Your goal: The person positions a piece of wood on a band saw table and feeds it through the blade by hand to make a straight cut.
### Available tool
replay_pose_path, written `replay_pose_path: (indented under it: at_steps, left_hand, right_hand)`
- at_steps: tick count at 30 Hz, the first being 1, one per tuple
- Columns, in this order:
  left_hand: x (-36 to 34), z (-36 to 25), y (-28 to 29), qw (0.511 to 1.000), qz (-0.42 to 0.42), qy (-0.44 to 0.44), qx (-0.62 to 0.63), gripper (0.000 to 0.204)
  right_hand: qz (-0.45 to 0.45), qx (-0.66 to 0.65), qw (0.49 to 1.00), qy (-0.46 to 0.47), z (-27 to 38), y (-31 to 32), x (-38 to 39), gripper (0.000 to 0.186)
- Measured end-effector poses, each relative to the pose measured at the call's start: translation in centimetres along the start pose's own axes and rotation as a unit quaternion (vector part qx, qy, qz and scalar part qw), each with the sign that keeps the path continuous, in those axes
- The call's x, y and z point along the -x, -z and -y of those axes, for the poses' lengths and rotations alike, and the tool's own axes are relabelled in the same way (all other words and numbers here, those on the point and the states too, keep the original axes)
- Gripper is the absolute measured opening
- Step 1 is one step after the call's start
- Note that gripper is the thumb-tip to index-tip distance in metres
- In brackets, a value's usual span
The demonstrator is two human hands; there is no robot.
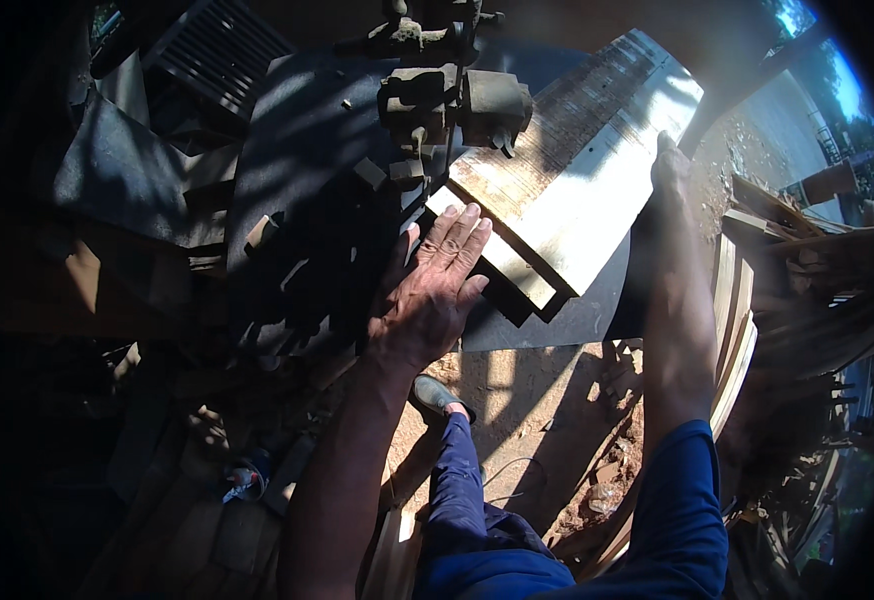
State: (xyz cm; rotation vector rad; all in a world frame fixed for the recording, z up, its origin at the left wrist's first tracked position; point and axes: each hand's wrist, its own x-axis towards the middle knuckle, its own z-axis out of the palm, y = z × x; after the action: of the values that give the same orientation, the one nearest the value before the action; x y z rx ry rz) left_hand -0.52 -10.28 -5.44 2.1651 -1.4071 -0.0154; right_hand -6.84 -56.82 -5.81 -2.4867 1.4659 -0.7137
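Observation:
A thick wooden board [597, 170], part rough brown and part pale, lies slanted on a dark metal machine table [302, 110]. Along its near left end runs a narrow wooden strip [517, 262], with a dark gap between the two. My left hand [427, 285] rests on the strip's left end, fingers stretched out and lying flat. At the board's far right edge, my right hand [671, 168] is closed on the wood; some of its fingers are hidden. A thin upright blade [449, 150] of what looks like a band saw stands just beyond my left fingertips, at the board's left corner.
Above the blade hangs a bulky metal guide assembly [457, 105]. Small wood offcuts [369, 174] lie on the table left of the blade. Long wooden strips [732, 320] are stacked at right. My shoe [439, 394] stands on sawdust-covered ground below the table's edge.

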Motion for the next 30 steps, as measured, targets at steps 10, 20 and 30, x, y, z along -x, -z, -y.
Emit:
replay_pose_path:
  at_steps: [10, 20, 30]
  left_hand:
    - [-0.4, -0.9, 0.4, 1.000, -0.012, 0.000, -0.007, 0.061]
    - [7.6, -6.5, 0.6, 0.999, 0.018, -0.032, 0.010, 0.063]
    - [18.7, -10.3, 0.5, 0.985, -0.099, 0.092, 0.110, 0.064]
  right_hand:
    - [0.035, -0.154, 0.987, -0.043, -2.5, 2.0, 0.5, 0.063]
    - [0.087, -0.457, 0.869, -0.168, -6.7, 9.1, 11.6, 0.045]
    - [0.264, -0.428, 0.819, -0.276, -8.2, 19.7, 26.7, 0.035]
